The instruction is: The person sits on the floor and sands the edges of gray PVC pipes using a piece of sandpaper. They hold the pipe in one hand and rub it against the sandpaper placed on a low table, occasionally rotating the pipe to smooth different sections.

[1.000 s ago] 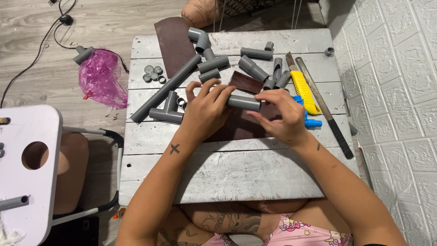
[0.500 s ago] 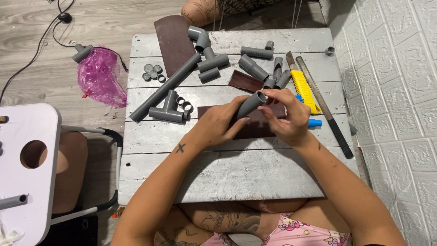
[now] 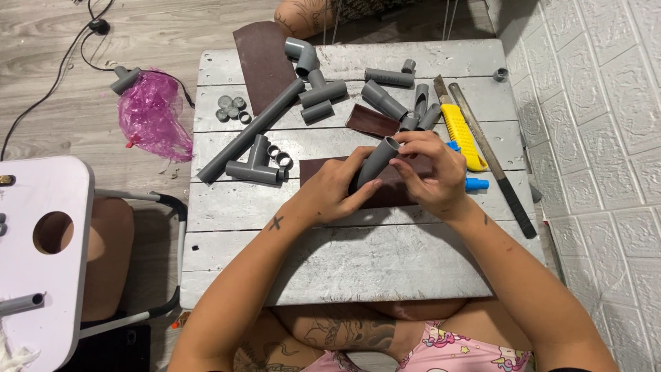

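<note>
A: Grey plastic is what you have in hand: a short pipe piece [image 3: 377, 162], tilted, its open mouth pointing to the far right. It sits over the near sheet of brown sandpaper [image 3: 323, 172] in the middle of the weathered white table [image 3: 344, 255].

B: And how do your fingers sit on it?

A: Your left hand [image 3: 335, 189] is curled round the lower end of the pipe piece, fingers together, thumb pressed along its side. Your right hand [image 3: 430, 172] closes its fingertips at the upper end, just by the open mouth, thumb and forefinger pinched together there. Whether they grip the pipe rim itself or a bit of sandpaper against it, you cannot tell.

B: Any bags or wrappers about?

A: One: a crumpled pink plastic bag [image 3: 148, 114] on the wooden floor to the far left of the table, with a grey fitting [image 3: 125, 79] resting at its far edge. No labels can be read on anything.

B: What lies round your hands?

A: To the left, a grey tee fitting [image 3: 251, 165] and a long grey pipe [image 3: 251, 131] lying diagonally. Farther off, a larger brown sandpaper sheet [image 3: 261, 62] and a smaller scrap [image 3: 372, 120]. Just right of your right hand, a yellow utility knife [image 3: 463, 134], a blue cap [image 3: 476, 184], and a long metal file [image 3: 492, 155] with a dark handle.
</note>
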